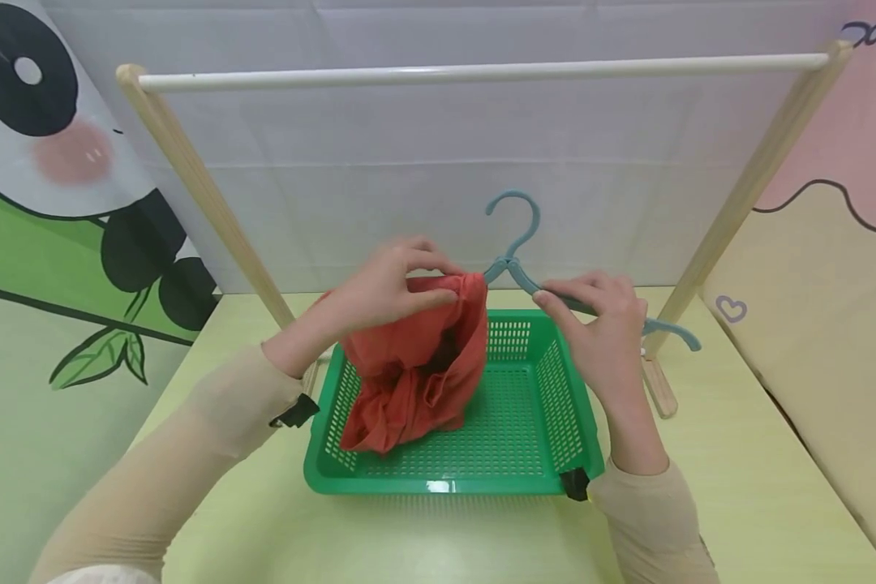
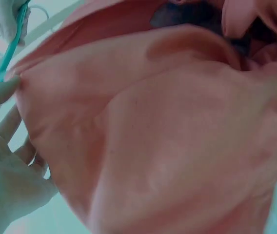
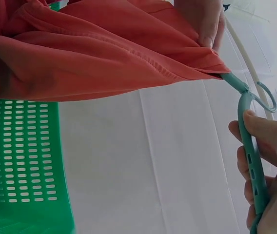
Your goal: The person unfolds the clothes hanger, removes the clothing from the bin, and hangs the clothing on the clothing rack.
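My left hand [image 1: 387, 284] pinches the top edge of a red-orange garment [image 1: 416, 365] and holds it up over a green plastic basket [image 1: 555, 454]. The cloth's lower folds rest inside the basket. My right hand [image 1: 599, 324] grips one arm of a light-blue hanger [image 1: 514, 243], whose other arm is tucked into the garment. In the right wrist view the hanger [image 3: 250, 161] runs through my right fingers [image 3: 267, 141] and enters the garment [image 3: 94, 53] beside the left hand's fingers [image 3: 204, 22]. The left wrist view is filled by the garment [image 2: 168, 131].
A wooden drying rack with a white crossbar [image 1: 482, 73] stands behind the basket, its legs [image 1: 212, 203] slanting down on either side. The basket sits on a pale yellow-green tabletop [image 1: 737, 487]. A white backdrop hangs behind.
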A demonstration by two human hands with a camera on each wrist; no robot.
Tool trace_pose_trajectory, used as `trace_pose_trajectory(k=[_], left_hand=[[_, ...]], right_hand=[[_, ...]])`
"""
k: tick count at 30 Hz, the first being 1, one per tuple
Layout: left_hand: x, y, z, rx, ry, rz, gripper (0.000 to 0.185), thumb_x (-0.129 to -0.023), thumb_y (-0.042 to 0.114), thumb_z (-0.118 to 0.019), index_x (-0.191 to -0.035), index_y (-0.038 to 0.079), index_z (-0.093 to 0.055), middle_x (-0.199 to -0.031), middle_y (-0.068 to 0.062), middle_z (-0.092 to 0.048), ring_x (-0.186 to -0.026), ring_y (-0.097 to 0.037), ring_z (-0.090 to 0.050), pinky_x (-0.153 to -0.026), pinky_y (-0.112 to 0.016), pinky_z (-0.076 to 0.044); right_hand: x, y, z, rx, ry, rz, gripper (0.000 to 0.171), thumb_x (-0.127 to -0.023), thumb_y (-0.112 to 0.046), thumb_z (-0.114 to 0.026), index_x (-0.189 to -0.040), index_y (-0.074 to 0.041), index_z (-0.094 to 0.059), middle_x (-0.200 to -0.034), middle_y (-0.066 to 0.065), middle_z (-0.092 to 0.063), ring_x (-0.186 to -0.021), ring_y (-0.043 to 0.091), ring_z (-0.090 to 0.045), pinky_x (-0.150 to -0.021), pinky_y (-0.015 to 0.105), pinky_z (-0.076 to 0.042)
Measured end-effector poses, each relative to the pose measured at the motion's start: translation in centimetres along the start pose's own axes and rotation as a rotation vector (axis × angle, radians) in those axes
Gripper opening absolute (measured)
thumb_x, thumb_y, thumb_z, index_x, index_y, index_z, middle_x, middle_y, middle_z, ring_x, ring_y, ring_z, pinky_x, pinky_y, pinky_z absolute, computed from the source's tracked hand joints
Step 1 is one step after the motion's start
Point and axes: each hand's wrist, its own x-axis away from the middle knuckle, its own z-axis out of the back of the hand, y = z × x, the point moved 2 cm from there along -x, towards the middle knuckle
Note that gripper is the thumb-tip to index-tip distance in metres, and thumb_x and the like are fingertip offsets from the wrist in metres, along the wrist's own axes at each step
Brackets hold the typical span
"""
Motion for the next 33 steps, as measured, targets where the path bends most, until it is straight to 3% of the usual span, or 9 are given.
trace_pose_trajectory(k=[3,9,18,26,29,33], left_hand=[[0.4,-0.2,0.9,-0.075,0.005,-0.058,0.026,-0.087,0.027,-0.066,-0.112,0.021,-0.067,-0.097,0.004,-0.061,-0.088,-0.011,-0.054,-0.078,-0.030,-0.047],[0.8,-0.8,1.1,-0.085,-0.026,-0.096,0.019,-0.089,0.025,-0.064,-0.107,0.020,-0.069,-0.093,0.008,-0.067,-0.079,-0.005,-0.056,-0.070,-0.027,-0.050],[0.6,-0.9,1.0,0.016,-0.004,-0.003,0.021,-0.089,0.024,-0.063,-0.108,0.018,-0.069,-0.099,0.004,-0.069,-0.085,-0.008,-0.061,-0.075,-0.030,-0.052],[0.1,-1.2,2.0,-0.038,0.077,0.062,0.020,-0.088,0.024,-0.065,-0.107,0.018,-0.070,-0.098,0.003,-0.069,-0.087,-0.009,-0.061,-0.078,-0.030,-0.051],[-0.1,-1.4,2.5,-0.059,0.109,0.080,0.020,-0.088,0.024,-0.066,-0.106,0.019,-0.070,-0.097,0.002,-0.069,-0.087,-0.010,-0.061,-0.079,-0.030,-0.051],[-0.5,-1.3,3.2,-0.092,0.135,0.090,0.021,-0.088,0.025,-0.066,-0.107,0.018,-0.070,-0.099,0.001,-0.068,-0.088,-0.011,-0.060,-0.080,-0.031,-0.050]], right_hand=[[-0.1,0.0,0.1,-0.018,0.015,0.006,0.017,-0.078,-0.025,-0.076,-0.090,-0.014,-0.077,-0.086,0.005,-0.068,-0.084,0.008,-0.038,-0.081,0.040,-0.022],[-0.2,-0.1,0.0,-0.023,0.032,0.030,0.016,-0.077,-0.026,-0.076,-0.089,-0.015,-0.077,-0.087,0.004,-0.068,-0.086,0.010,-0.040,-0.081,0.041,-0.021],[-0.8,-0.4,-0.5,-0.020,0.031,0.073,0.020,-0.078,-0.026,-0.076,-0.095,-0.018,-0.076,-0.088,0.004,-0.067,-0.088,0.019,-0.045,-0.082,0.039,-0.023],[-1.4,-0.9,-0.5,-0.103,0.097,0.181,0.026,-0.078,-0.018,-0.076,-0.104,-0.019,-0.073,-0.098,0.006,-0.067,-0.096,0.020,-0.048,-0.088,0.033,-0.032],[-1.2,-1.3,-1.1,-0.129,0.051,0.233,0.025,-0.080,-0.016,-0.074,-0.104,-0.017,-0.072,-0.094,0.006,-0.068,-0.095,0.019,-0.051,-0.085,0.029,-0.036],[-0.5,-2.2,-2.9,-0.131,-0.072,0.306,0.019,-0.082,-0.016,-0.072,-0.101,-0.014,-0.073,-0.094,0.004,-0.069,-0.096,0.018,-0.053,-0.085,0.031,-0.040]])
